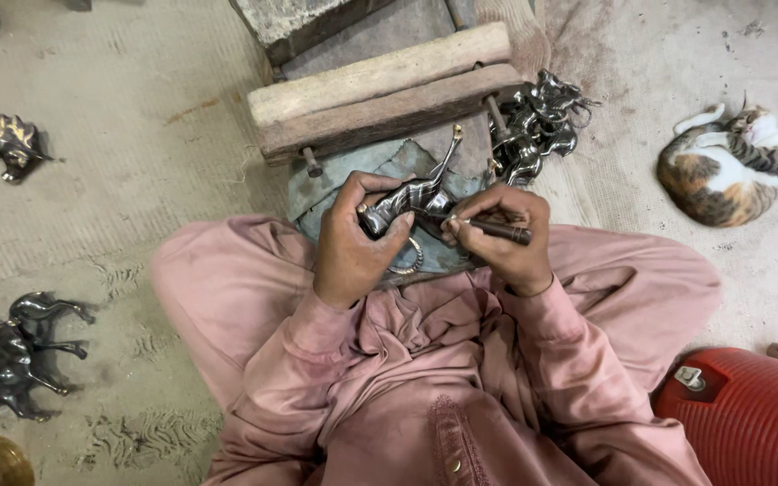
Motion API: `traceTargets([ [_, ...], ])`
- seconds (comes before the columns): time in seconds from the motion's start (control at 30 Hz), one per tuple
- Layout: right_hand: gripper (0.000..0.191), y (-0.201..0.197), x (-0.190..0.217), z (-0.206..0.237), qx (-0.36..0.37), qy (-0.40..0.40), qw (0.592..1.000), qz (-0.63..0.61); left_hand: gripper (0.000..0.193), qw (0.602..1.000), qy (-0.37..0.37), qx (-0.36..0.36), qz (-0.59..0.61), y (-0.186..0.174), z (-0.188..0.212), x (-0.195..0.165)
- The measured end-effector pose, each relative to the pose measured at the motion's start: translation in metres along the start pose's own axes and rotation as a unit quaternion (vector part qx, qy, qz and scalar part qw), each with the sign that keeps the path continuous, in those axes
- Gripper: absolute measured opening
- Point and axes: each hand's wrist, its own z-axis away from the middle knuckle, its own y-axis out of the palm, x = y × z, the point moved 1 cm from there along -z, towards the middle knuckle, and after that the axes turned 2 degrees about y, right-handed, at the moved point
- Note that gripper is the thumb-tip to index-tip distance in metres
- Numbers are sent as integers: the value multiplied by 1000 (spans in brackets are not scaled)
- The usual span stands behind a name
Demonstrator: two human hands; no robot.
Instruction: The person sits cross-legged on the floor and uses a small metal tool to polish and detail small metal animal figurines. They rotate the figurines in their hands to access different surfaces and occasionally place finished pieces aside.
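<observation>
Clamped in my left hand point(351, 241) over my lap, the metal horse figurine point(411, 200) meets the dark tool point(497, 230) closed in my right hand point(506, 236); I judge the work midway, with piles of figurines point(538, 126) and horses point(20, 351) waiting nearby.

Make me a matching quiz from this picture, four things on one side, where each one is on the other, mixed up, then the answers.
Things:
1. cat
2. red ribbed container
3. metal animal figurine
4. dark-handled tool

Places:
A. gripped in the left hand
B. bottom right corner
C. held in the right hand
D. curled up on the floor, upper right

Pairs: 1-D, 2-B, 3-A, 4-C
</observation>
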Motion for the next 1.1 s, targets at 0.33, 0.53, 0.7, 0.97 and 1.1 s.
traceTargets([
  [0.33,9,9,6,-22,0,-52,994,93,31,999,-26,33,27,-11,-18,20],
  [0.53,8,16,-2,-27,-54,-3,994,96,31,999,-19,28,28,-16,-19,19],
  [0.7,7,15,-2,-31,-36,-17,993,107,31,998,-17,41,50,-18,-20,19],
  [0.97,12,2,4,-40,70,41,997,12,32,998,-12,36,49,-17,-19,23],
  [1.1,12,-6,9,-45,123,53,991,25,31,998,-7,38,46,-17,-17,21],
])
